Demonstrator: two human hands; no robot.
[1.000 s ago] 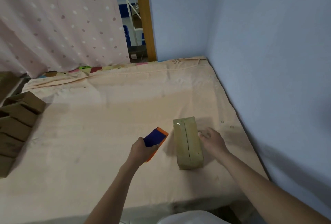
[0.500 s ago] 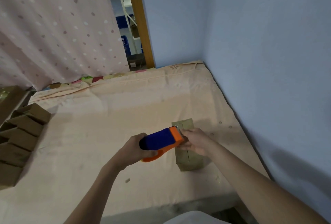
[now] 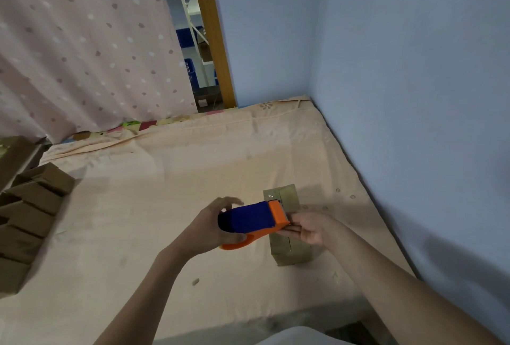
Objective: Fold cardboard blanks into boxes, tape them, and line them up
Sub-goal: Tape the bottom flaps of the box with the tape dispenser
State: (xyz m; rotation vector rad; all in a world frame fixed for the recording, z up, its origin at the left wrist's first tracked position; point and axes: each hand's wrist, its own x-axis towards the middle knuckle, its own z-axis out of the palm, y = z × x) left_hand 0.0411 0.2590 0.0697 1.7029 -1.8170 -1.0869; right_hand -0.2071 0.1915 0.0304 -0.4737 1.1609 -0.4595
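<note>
A small brown cardboard box (image 3: pixel 287 251) lies on the peach sheet (image 3: pixel 171 184), its top seam taped. Above it my left hand (image 3: pixel 209 228) grips a blue and orange tape dispenser (image 3: pixel 254 220), held level over the box's middle. My right hand (image 3: pixel 309 227) is at the dispenser's orange front end, fingers pinching at the tape edge there. Both hands hide the middle of the box.
A row of several finished brown boxes (image 3: pixel 30 215) lines the sheet's left edge. Blue walls (image 3: pixel 414 96) close off the right side and far corner. A dotted pink curtain (image 3: pixel 82 41) hangs at the back left beside a wooden door frame (image 3: pixel 215 41).
My left hand lifted the dispenser from beside the box to above it. My right hand left the box's side and came to the dispenser's front end.
</note>
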